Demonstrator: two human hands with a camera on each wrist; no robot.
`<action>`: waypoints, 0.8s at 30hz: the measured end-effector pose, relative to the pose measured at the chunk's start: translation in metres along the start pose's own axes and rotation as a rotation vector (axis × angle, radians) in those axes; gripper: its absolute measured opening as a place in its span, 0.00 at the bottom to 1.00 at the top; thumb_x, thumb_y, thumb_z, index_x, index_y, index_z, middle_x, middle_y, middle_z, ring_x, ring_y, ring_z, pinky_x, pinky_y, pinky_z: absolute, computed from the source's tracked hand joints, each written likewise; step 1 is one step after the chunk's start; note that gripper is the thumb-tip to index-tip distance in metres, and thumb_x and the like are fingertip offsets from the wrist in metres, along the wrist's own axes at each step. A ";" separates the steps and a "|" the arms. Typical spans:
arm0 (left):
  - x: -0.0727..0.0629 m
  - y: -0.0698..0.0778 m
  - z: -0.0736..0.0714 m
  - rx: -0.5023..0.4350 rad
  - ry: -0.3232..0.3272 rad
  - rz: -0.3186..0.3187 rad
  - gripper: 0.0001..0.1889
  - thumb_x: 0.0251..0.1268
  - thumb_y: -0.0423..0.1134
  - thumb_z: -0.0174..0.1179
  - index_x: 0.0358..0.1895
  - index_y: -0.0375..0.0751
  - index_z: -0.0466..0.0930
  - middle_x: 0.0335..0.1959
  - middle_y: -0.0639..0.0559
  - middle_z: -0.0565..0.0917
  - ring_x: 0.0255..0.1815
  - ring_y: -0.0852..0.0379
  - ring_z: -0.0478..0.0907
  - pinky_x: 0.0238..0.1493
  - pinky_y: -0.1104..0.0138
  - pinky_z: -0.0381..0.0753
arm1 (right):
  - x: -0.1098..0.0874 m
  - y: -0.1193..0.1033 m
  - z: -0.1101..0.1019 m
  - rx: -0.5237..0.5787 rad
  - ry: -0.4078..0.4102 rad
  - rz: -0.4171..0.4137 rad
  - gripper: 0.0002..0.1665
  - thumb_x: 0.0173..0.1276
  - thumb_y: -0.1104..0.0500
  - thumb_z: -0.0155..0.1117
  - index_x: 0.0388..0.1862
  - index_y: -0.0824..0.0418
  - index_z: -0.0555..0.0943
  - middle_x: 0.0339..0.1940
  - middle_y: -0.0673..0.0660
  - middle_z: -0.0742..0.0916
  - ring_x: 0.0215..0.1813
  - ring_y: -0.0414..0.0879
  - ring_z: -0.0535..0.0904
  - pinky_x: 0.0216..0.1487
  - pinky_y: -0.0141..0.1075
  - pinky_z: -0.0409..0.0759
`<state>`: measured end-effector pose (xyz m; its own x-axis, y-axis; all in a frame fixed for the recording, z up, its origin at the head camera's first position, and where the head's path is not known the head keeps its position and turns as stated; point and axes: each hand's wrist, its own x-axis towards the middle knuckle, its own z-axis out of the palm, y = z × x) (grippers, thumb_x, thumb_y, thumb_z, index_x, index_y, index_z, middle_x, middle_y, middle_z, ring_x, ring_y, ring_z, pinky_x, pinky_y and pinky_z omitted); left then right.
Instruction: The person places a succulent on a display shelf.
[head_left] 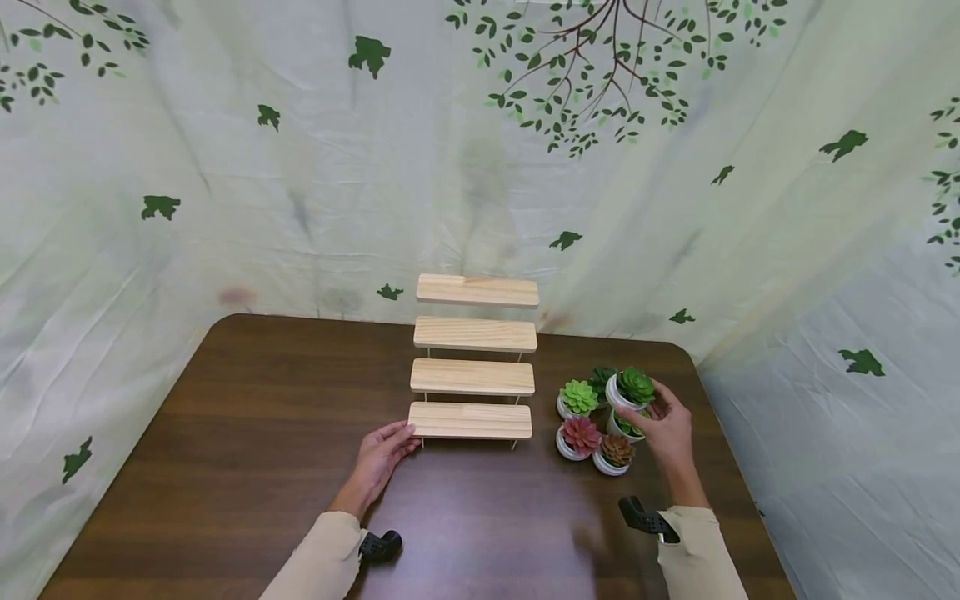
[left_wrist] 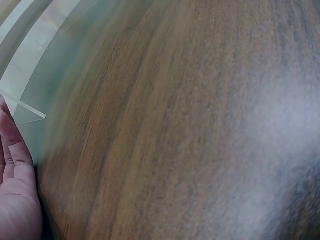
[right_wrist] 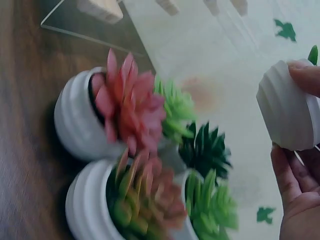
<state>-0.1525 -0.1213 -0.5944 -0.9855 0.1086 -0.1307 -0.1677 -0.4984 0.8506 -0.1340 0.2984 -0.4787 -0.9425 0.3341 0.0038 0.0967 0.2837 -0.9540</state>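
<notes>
My right hand point(head_left: 667, 425) grips a small white ribbed pot with a green artificial succulent point(head_left: 636, 385), lifted above several other potted succulents. In the right wrist view, thumb and fingers pinch the sides of that white pot point(right_wrist: 287, 110). Below it stand a red succulent point(head_left: 581, 436), a brown-orange one point(head_left: 617, 451), a light green one point(head_left: 579, 397), a dark green one point(head_left: 602, 379) and another green one partly hidden by the held pot. My left hand point(head_left: 381, 460) touches the left front end of a tiered wooden display stand point(head_left: 471, 421), its fingers fairly straight.
Each wooden step rests on clear side panels point(left_wrist: 32, 110). The stand sits at the middle back of a dark brown table point(head_left: 300, 400). Behind it hangs a pale curtain point(head_left: 465, 208) with leaf prints. The succulents cluster right of the stand.
</notes>
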 end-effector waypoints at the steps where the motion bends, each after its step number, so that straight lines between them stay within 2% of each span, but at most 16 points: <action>1: 0.000 -0.001 -0.001 -0.001 -0.008 0.009 0.10 0.58 0.37 0.69 0.38 0.36 0.81 0.31 0.51 0.85 0.31 0.60 0.83 0.37 0.73 0.83 | 0.002 -0.002 0.003 0.002 -0.012 -0.006 0.39 0.58 0.64 0.73 0.67 0.66 0.68 0.61 0.61 0.76 0.53 0.34 0.73 0.51 0.17 0.72; 2: 0.000 -0.001 -0.001 -0.005 -0.015 0.017 0.10 0.58 0.37 0.69 0.38 0.36 0.81 0.31 0.51 0.85 0.31 0.60 0.83 0.36 0.73 0.83 | 0.005 -0.004 0.006 0.006 -0.020 -0.010 0.39 0.58 0.64 0.73 0.67 0.66 0.68 0.60 0.61 0.76 0.53 0.35 0.73 0.50 0.17 0.72; 5: 0.001 -0.001 -0.001 0.016 0.022 -0.012 0.08 0.60 0.34 0.66 0.39 0.34 0.80 0.31 0.51 0.85 0.31 0.60 0.83 0.37 0.73 0.83 | 0.012 -0.008 0.015 0.021 -0.047 -0.036 0.38 0.57 0.65 0.73 0.66 0.66 0.69 0.59 0.61 0.77 0.53 0.37 0.74 0.49 0.18 0.73; 7: 0.002 0.000 0.001 0.052 0.081 -0.062 0.05 0.62 0.31 0.63 0.39 0.34 0.79 0.30 0.52 0.85 0.30 0.60 0.83 0.37 0.73 0.83 | 0.018 -0.012 0.021 0.028 -0.068 -0.055 0.38 0.57 0.65 0.73 0.66 0.66 0.69 0.59 0.62 0.77 0.53 0.37 0.74 0.50 0.19 0.73; 9: 0.003 0.001 0.002 0.056 0.114 -0.106 0.02 0.65 0.27 0.59 0.39 0.33 0.78 0.29 0.52 0.84 0.30 0.60 0.82 0.37 0.72 0.82 | 0.022 -0.017 0.027 0.039 -0.090 -0.074 0.37 0.57 0.65 0.73 0.65 0.66 0.70 0.59 0.62 0.77 0.53 0.37 0.75 0.50 0.19 0.74; 12: 0.003 0.004 0.006 0.043 0.141 -0.145 0.04 0.68 0.24 0.54 0.39 0.32 0.78 0.29 0.52 0.84 0.30 0.59 0.82 0.37 0.72 0.82 | 0.029 -0.026 0.037 0.056 -0.130 -0.096 0.37 0.58 0.66 0.72 0.66 0.65 0.69 0.60 0.62 0.77 0.55 0.37 0.74 0.51 0.20 0.74; 16: 0.003 0.005 0.008 0.048 0.156 -0.152 0.04 0.67 0.24 0.54 0.42 0.28 0.77 0.29 0.51 0.83 0.30 0.59 0.82 0.37 0.72 0.82 | 0.037 -0.040 0.049 0.063 -0.169 -0.122 0.37 0.59 0.68 0.71 0.67 0.65 0.69 0.62 0.63 0.76 0.57 0.41 0.74 0.54 0.24 0.74; 20: 0.002 0.007 0.008 0.054 0.161 -0.151 0.05 0.67 0.24 0.55 0.43 0.27 0.76 0.29 0.51 0.83 0.30 0.59 0.82 0.37 0.72 0.82 | 0.047 -0.052 0.064 0.087 -0.186 -0.180 0.37 0.58 0.68 0.71 0.66 0.66 0.70 0.61 0.62 0.77 0.58 0.47 0.74 0.58 0.32 0.74; 24: 0.002 0.008 0.009 0.051 0.164 -0.149 0.05 0.66 0.24 0.55 0.43 0.27 0.76 0.29 0.51 0.83 0.30 0.59 0.82 0.37 0.72 0.82 | 0.055 -0.064 0.079 0.124 -0.194 -0.229 0.36 0.57 0.68 0.72 0.65 0.67 0.70 0.60 0.63 0.77 0.56 0.43 0.75 0.57 0.31 0.75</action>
<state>-0.1553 -0.1177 -0.5834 -0.9419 0.0339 -0.3342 -0.3139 -0.4426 0.8400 -0.2176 0.2281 -0.4408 -0.9798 0.0929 0.1770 -0.1537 0.2164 -0.9641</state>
